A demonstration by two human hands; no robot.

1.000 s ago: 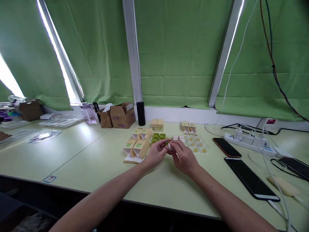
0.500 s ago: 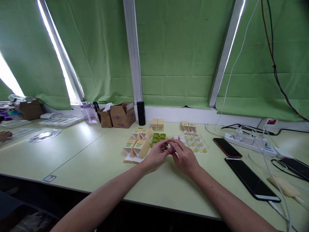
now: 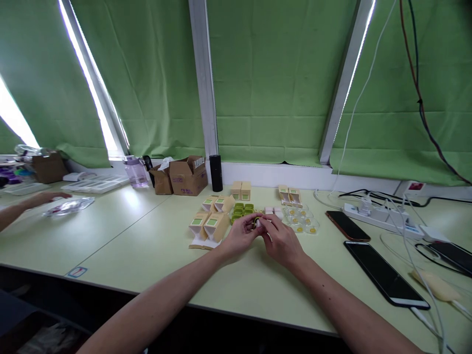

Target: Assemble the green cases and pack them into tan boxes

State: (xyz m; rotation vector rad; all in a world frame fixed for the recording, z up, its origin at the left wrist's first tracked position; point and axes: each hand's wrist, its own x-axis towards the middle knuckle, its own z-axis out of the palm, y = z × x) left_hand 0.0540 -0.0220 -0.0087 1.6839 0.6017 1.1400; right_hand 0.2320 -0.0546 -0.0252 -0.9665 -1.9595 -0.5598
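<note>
My left hand [image 3: 241, 233] and my right hand [image 3: 282, 239] meet above the table, fingers pinched round one small object [image 3: 257, 222]. It looks dark green or black with a pale part; the fingers cover most of it, so its kind stays unclear. Just behind my hands are several small green square cups [image 3: 241, 210]. Pink-and-white small blocks [image 3: 273, 212] lie behind my right hand. Beside them is a clear plastic tray [image 3: 301, 219] with yellow spots in its rounded cells. Left of my left hand stand open cardboard small boxes [image 3: 209, 226] with green squares.
More small boxes stand at the back [image 3: 241, 190] and back right [image 3: 290, 194]. Phones [image 3: 385, 273], a power strip [image 3: 379, 219] and cables lie right. Brown cartons [image 3: 187, 176], a black cylinder [image 3: 216, 173] and a purple bottle [image 3: 135, 172] line the back. A co-worker's hand [image 3: 46, 197] is far left.
The co-worker's arm at the far left has reached further in, over the table by the plastic bag. My own hands have hardly moved and keep their pinch.
</note>
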